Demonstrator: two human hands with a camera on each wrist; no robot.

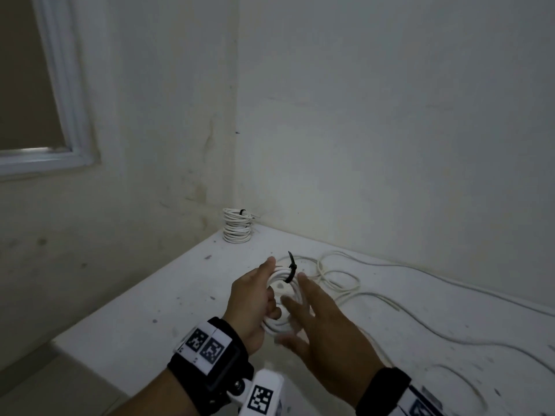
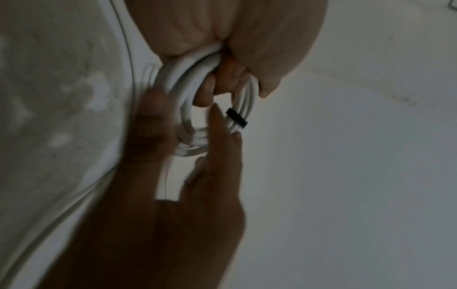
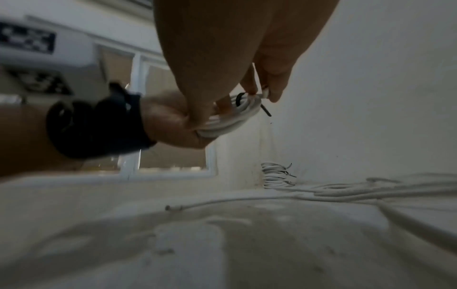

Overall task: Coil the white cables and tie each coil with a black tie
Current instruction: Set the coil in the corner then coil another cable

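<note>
My left hand (image 1: 264, 298) grips a small coil of white cable (image 1: 280, 276) above the white table (image 1: 135, 319), fingers curled through its middle. A black tie (image 1: 290, 270) wraps the coil's far side, its tail sticking up. My right hand (image 1: 306, 310) is beside the coil with straight, spread fingers, blurred by motion, its fingertips at the coil's right edge. The left wrist view shows the coil (image 2: 183, 93) in the left hand (image 2: 222, 78), the tie (image 2: 237, 118) and the right hand's fingers (image 2: 217, 133) touching the loops. The right wrist view shows the tie (image 3: 239, 98) on the coil (image 3: 230, 121).
A stack of tied white coils (image 1: 237, 225) stands in the table's far corner against the walls. Loose white cable (image 1: 339, 283) lies in loops and long runs over the table's right side. The table's left edge drops to the floor. A window (image 1: 36, 85) is at upper left.
</note>
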